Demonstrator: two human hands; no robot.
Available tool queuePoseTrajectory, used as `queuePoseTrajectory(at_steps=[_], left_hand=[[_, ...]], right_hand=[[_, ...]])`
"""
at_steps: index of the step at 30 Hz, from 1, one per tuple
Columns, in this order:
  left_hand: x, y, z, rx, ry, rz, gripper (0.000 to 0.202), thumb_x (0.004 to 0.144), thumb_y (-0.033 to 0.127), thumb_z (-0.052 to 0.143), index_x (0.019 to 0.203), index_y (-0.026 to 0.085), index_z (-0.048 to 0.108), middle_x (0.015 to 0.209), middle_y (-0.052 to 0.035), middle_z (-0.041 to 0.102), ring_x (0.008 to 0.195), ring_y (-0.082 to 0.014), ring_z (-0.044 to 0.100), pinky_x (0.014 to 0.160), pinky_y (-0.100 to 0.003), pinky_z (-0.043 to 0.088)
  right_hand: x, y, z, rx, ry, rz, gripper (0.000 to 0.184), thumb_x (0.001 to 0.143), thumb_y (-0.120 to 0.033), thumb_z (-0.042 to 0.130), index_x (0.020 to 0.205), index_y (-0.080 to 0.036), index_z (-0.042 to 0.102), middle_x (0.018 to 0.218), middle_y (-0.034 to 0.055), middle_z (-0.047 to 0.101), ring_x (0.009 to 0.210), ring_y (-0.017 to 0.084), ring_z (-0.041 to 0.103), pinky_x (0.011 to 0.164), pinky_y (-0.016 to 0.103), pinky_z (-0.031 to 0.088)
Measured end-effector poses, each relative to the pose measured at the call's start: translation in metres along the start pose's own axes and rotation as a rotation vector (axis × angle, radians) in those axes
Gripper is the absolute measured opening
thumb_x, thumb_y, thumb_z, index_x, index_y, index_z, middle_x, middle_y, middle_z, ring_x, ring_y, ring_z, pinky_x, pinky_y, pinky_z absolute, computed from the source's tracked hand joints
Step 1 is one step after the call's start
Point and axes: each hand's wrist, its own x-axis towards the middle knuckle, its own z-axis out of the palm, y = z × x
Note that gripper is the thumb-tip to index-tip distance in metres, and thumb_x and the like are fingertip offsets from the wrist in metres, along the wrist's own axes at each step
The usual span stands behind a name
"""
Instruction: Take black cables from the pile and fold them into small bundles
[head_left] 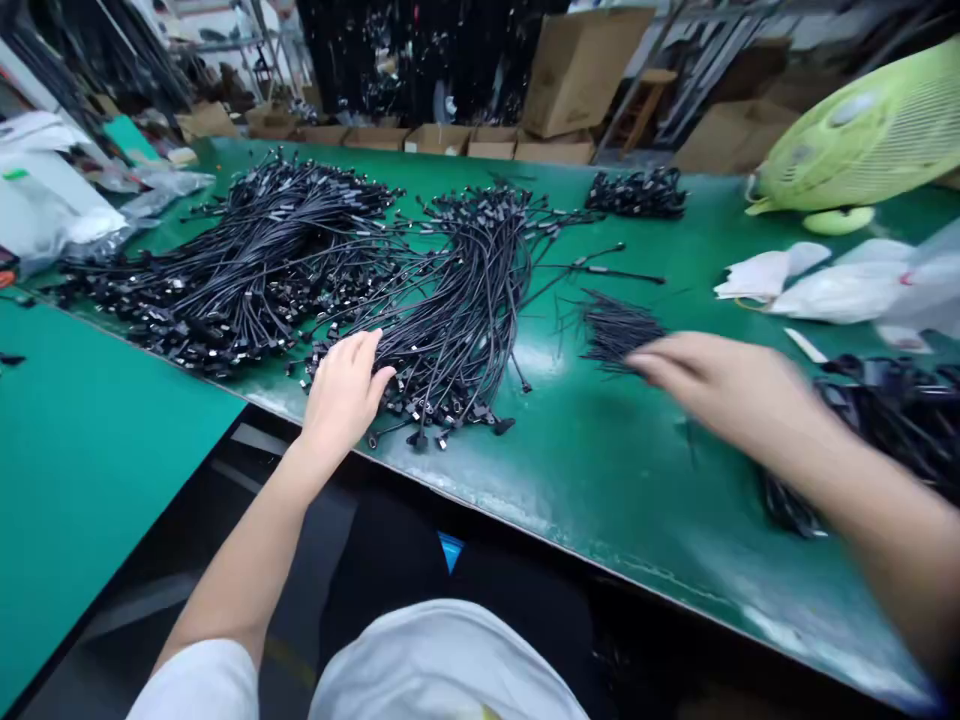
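Left grip [341,392] spread at cables [480,290]; right grip [724,382] blurred, can't tell if holding, beside black strips [616,328], best pinched singly.

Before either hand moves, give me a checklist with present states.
1. Bare left hand at the middle pile of thin black cables: ok.
2. Bare right hand at the bundle of thin black strips: ok.
3. Right hand's hold on a strip: cannot tell, blurred.
4. Middle pile separate from the larger left pile of black cables: not ok, they meet.
5. Lime-green plastic fan apart from both hands: ok.
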Motion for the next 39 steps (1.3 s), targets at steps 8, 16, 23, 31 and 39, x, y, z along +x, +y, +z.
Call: queuePoseTrajectory(at_steps=[8,16,23,31,39], left_hand=[[-0.009,-0.015,0.042,0.063,-0.056,0.106,0.043,0.098,0.030,0.040,0.135,0.013,0.051,0.143,-0.0186,0.051,0.135,-0.0322,0.044,0.109,-0.050,0.039],[-0.022,0.063,0.017,-0.724,-0.183,0.056,0.053,0.096,0.037,0.044,0.145,0.017,0.039,0.137,-0.0161,0.056,0.128,-0.0270,0.051,0.109,-0.044,0.038],[-0.054,0.098,0.000,-1.425,-0.603,-0.161,0.043,0.095,0.054,0.041,0.099,0.017,0.064,0.086,-0.0072,0.061,0.083,-0.0176,0.058,0.082,-0.030,0.047],[-0.114,0.066,-0.036,-1.610,-0.694,-0.537,0.032,0.091,0.050,0.054,0.090,0.018,0.059,0.044,0.0091,0.030,0.040,-0.0052,0.021,0.044,-0.020,0.018],[-0.136,0.028,-0.095,-1.413,-0.356,-0.664,0.044,0.081,0.058,0.064,0.062,0.018,0.062,0.039,0.0047,0.031,0.038,-0.0076,0.025,0.042,-0.024,0.023]], right_hand=[[0.114,-0.096,0.067,0.004,-0.155,0.209,0.030,0.089,-0.034,0.051,0.077,-0.012,0.067,0.091,0.0163,0.070,0.090,0.027,0.064,0.075,0.031,0.045],[0.051,-0.133,0.016,0.540,-0.076,0.043,0.036,0.091,-0.041,0.037,0.067,-0.018,0.049,0.062,-0.0010,0.052,0.059,0.011,0.047,0.057,0.022,0.036],[0.010,-0.151,0.006,0.762,0.023,-0.076,0.038,0.092,-0.043,0.045,0.063,-0.018,0.047,0.059,-0.0037,0.041,0.058,0.010,0.038,0.056,0.023,0.031],[0.003,-0.155,0.034,0.370,0.160,-0.524,0.035,0.099,-0.048,0.041,0.095,-0.018,0.060,0.095,0.0072,0.061,0.086,0.017,0.056,0.074,0.029,0.045],[0.129,-0.131,0.026,-0.076,0.069,-0.313,0.021,0.095,-0.015,0.046,0.095,-0.008,0.066,0.100,0.0145,0.067,0.094,0.021,0.062,0.082,0.030,0.045]])
